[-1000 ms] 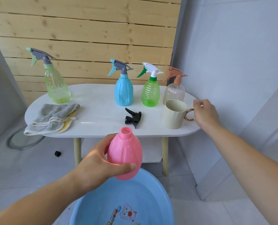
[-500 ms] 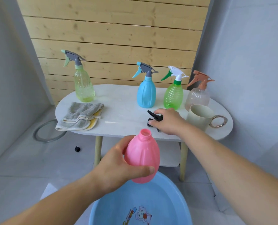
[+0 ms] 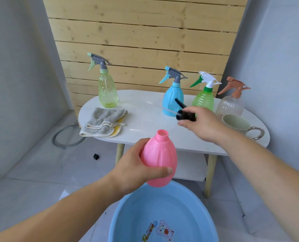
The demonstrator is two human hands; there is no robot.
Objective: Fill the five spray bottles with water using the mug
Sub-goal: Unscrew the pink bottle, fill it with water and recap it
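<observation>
My left hand (image 3: 136,169) grips an open pink bottle (image 3: 160,158) upright above a blue basin (image 3: 162,215) of water. My right hand (image 3: 203,124) holds a black spray head (image 3: 184,113) above the table, its thin clear tube pointing left. On the white oval table (image 3: 145,117) stand a yellow-green spray bottle (image 3: 107,91), a blue spray bottle (image 3: 173,100), a green spray bottle (image 3: 203,99) and a clear spray bottle with a brown head (image 3: 231,104). A pale green mug (image 3: 237,124) with a metal handle stands at the table's right, beside my right forearm.
A folded grey and yellow cloth (image 3: 104,123) lies on the table's left part. On the floor lie a grey ring (image 3: 66,137) and a small black piece (image 3: 96,156). Grey walls close in left and right, wooden slats behind. A lower shelf sits under the table.
My right hand went from the mug's handle to the black spray head, took hold of it and lifted it off the table. The pink bottle stays in my left hand.
</observation>
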